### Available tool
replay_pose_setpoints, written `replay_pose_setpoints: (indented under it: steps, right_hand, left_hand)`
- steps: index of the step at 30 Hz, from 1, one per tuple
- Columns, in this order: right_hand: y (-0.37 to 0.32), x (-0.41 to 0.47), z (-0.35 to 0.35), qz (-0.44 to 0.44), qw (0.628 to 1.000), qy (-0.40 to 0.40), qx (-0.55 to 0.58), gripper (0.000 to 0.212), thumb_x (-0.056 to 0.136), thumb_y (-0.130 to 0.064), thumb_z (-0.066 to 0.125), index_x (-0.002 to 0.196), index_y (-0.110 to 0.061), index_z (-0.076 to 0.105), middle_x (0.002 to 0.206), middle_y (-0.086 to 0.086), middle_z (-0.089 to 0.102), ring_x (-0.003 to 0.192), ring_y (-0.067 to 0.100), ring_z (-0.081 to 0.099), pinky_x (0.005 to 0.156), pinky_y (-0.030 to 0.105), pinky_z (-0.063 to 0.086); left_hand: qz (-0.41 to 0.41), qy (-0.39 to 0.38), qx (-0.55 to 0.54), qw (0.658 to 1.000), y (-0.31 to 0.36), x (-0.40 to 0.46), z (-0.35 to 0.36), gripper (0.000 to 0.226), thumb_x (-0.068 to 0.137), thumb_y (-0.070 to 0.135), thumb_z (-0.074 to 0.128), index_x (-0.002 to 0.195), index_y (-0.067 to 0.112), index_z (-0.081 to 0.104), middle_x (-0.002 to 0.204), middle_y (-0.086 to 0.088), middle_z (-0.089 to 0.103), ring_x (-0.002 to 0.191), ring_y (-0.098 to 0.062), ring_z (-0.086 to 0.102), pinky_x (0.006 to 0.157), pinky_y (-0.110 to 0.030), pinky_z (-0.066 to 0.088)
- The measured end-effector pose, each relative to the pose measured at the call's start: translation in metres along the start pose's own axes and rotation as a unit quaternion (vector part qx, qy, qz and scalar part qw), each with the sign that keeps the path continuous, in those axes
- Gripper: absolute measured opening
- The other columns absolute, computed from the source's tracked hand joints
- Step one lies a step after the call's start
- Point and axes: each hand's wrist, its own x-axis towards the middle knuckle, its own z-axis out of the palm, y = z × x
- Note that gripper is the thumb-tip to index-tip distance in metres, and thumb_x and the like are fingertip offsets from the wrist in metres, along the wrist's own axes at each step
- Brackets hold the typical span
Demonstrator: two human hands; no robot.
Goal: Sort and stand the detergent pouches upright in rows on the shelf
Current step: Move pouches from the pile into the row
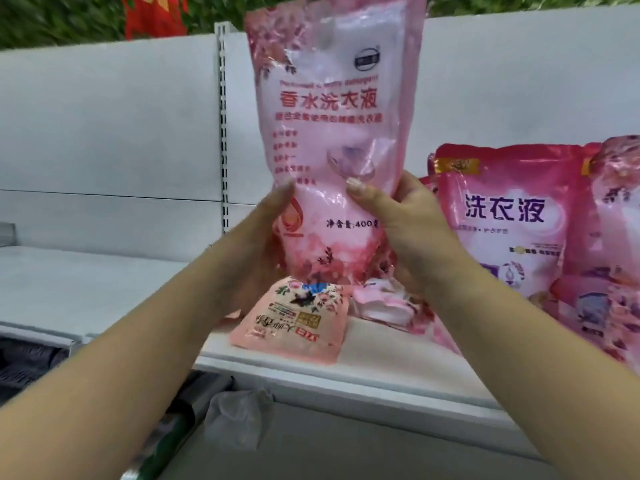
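A tall pink detergent pouch (329,133) with red lettering is held upright in the air above the white shelf (104,289). My left hand (263,251) grips its lower left side, and my right hand (405,223) grips its lower right side with the thumb pressed on the front. Under it a small peach pouch (294,320) lies flat on the shelf. A crumpled pink-and-white pouch (388,306) lies beside that. At the right, a pink pouch with blue lettering (509,220) stands upright, and another pink floral pouch (616,237) stands next to it at the frame edge.
The shelf's white back panel (121,133) has a slotted upright rail (223,133). The left stretch of the shelf board carries nothing. Below the front edge hangs a clear plastic scrap (239,417), with dark goods (27,368) lower left. Greenery and red cloth (156,15) show above.
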Motion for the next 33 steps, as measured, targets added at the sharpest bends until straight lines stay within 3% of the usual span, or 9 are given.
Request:
replay_pose_setpoints:
  steps: [3, 6, 11, 13, 17, 19, 23, 26, 33]
  right_hand:
    - [0.010, 0.019, 0.009, -0.010, 1.000, 0.016, -0.024, 0.014, 0.083, -0.015, 0.064, 0.093, -0.021, 0.056, 0.089, 0.001, 0.067, 0.079, 0.016, 0.067, 0.075, 0.034, 0.058]
    - [0.018, 0.041, 0.007, 0.008, 0.997, 0.023, -0.072, 0.016, 0.084, -0.029, 0.061, 0.097, -0.022, 0.057, 0.102, 0.001, 0.066, 0.096, 0.018, 0.064, 0.086, 0.034, 0.052]
    - [0.044, 0.081, -0.013, 0.125, 0.968, 0.163, -0.141, 0.057, 0.089, -0.049, 0.049, 0.129, -0.008, 0.046, 0.107, 0.003, 0.057, 0.099, 0.018, 0.054, 0.090, 0.030, 0.043]
    - [0.065, 0.092, -0.027, 0.186, 0.921, 0.185, -0.288, 0.062, 0.088, -0.054, 0.048, 0.133, -0.011, 0.045, 0.119, 0.006, 0.057, 0.110, 0.024, 0.053, 0.097, 0.034, 0.040]
    - [0.104, 0.085, -0.040, 0.264, 0.742, 0.079, -0.611, 0.052, 0.092, -0.051, 0.040, 0.117, -0.008, 0.054, 0.107, 0.019, 0.057, 0.112, 0.029, 0.052, 0.087, 0.030, 0.042]
    - [0.115, 0.080, -0.043, 0.294, 0.664, 0.078, -0.684, 0.068, 0.090, -0.057, 0.039, 0.136, -0.006, 0.037, 0.137, 0.022, 0.040, 0.129, 0.033, 0.035, 0.103, 0.037, 0.033]
    - [0.122, 0.082, -0.049, 0.291, 0.614, 0.090, -0.729, 0.060, 0.091, -0.053, 0.041, 0.133, -0.011, 0.042, 0.131, 0.018, 0.047, 0.119, 0.033, 0.046, 0.091, 0.034, 0.040]
    - [0.115, 0.081, -0.048, 0.280, 0.627, 0.092, -0.721, 0.049, 0.093, -0.049, 0.043, 0.123, -0.012, 0.053, 0.121, 0.014, 0.056, 0.111, 0.031, 0.053, 0.083, 0.032, 0.042]
    - [0.094, 0.061, -0.029, 0.159, 0.786, 0.116, -0.585, 0.025, 0.086, -0.031, 0.062, 0.108, -0.020, 0.068, 0.101, -0.002, 0.067, 0.086, 0.014, 0.058, 0.069, 0.021, 0.043]
  left_hand:
    - [0.034, 0.072, -0.028, 0.996, 0.010, 0.019, -0.011, 0.072, 0.045, 0.046, 0.079, 0.106, 0.011, 0.062, 0.097, -0.009, 0.072, 0.088, -0.027, 0.070, 0.067, -0.037, 0.058]
    - [0.069, 0.158, 0.001, 0.985, 0.018, 0.040, -0.028, 0.048, 0.052, 0.030, 0.074, 0.094, 0.010, 0.062, 0.080, -0.004, 0.073, 0.079, -0.024, 0.071, 0.063, -0.035, 0.058]
    - [0.088, 0.185, 0.027, 0.978, 0.023, 0.074, -0.066, 0.035, 0.057, 0.024, 0.073, 0.089, 0.013, 0.063, 0.072, 0.000, 0.073, 0.065, -0.018, 0.071, 0.051, -0.030, 0.056]
    - [0.076, 0.195, 0.043, 0.977, 0.017, 0.087, -0.081, 0.026, 0.065, 0.020, 0.075, 0.088, 0.013, 0.063, 0.071, 0.000, 0.072, 0.061, -0.016, 0.070, 0.049, -0.029, 0.055]
    - [0.026, 0.197, 0.087, 0.976, -0.012, 0.100, -0.101, 0.017, 0.071, 0.019, 0.076, 0.080, 0.014, 0.063, 0.059, 0.001, 0.069, 0.047, -0.011, 0.065, 0.044, -0.025, 0.051]
    - [0.003, 0.194, 0.112, 0.975, -0.026, 0.100, -0.107, 0.021, 0.067, 0.021, 0.077, 0.082, 0.015, 0.064, 0.065, -0.002, 0.072, 0.055, -0.019, 0.069, 0.056, -0.032, 0.055]
    - [0.013, 0.216, 0.137, 0.967, -0.037, 0.100, -0.116, 0.023, 0.068, 0.026, 0.078, 0.086, 0.018, 0.066, 0.085, -0.008, 0.072, 0.075, -0.028, 0.069, 0.077, -0.046, 0.055]
    - [0.014, 0.221, 0.131, 0.966, -0.038, 0.102, -0.116, 0.019, 0.070, 0.026, 0.076, 0.084, 0.018, 0.065, 0.081, -0.006, 0.070, 0.072, -0.025, 0.067, 0.075, -0.041, 0.054]
    - [0.014, 0.203, 0.142, 0.969, -0.043, 0.106, -0.117, 0.022, 0.068, 0.029, 0.076, 0.083, 0.017, 0.066, 0.080, -0.006, 0.071, 0.072, -0.026, 0.067, 0.076, -0.041, 0.054]
